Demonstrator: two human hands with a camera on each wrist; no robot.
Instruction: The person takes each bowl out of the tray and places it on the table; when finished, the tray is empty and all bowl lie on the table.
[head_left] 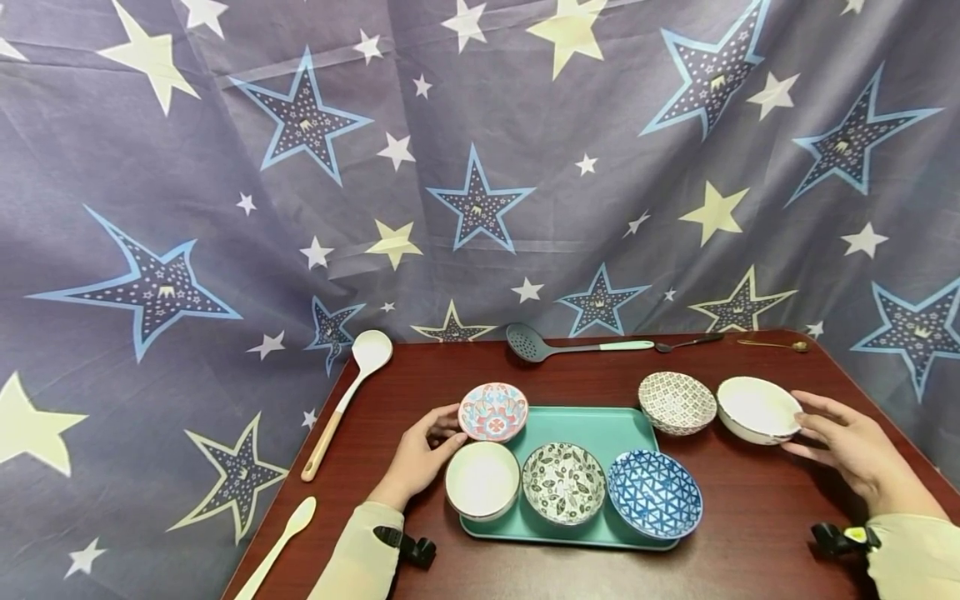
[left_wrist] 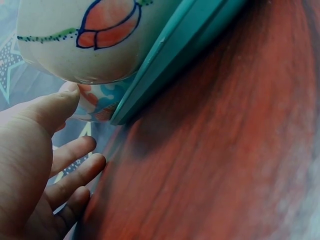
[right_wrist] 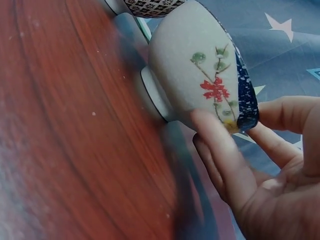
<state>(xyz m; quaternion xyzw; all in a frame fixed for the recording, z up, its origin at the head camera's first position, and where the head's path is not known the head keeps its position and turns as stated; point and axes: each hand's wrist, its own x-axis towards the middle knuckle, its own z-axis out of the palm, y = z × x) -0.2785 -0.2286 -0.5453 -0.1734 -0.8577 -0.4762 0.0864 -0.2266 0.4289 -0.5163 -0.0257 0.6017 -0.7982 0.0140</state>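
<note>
My left hand (head_left: 417,456) is at the left side of a small red-and-blue patterned bowl (head_left: 493,412), its thumb tip at the bowl and its lower fingers spread loosely away in the left wrist view. A cream bowl (head_left: 482,481), with a painted red flower (left_wrist: 107,25) outside, stands just in front of it on the green tray (head_left: 585,423). At the far right, my right hand (head_left: 862,450) pinches the rim and side of a white bowl (head_left: 759,408). In the right wrist view this bowl shows a red flower (right_wrist: 215,90), a dark blue rim and a foot ring.
On the tray are a leaf-patterned bowl (head_left: 564,483) and a blue-and-white bowl (head_left: 655,494). A brown-patterned bowl (head_left: 677,402) stands beside the white one. A ladle (head_left: 367,358) and a cream spoon (head_left: 288,533) lie left; a skimmer (head_left: 532,343) and two thin spoons lie behind.
</note>
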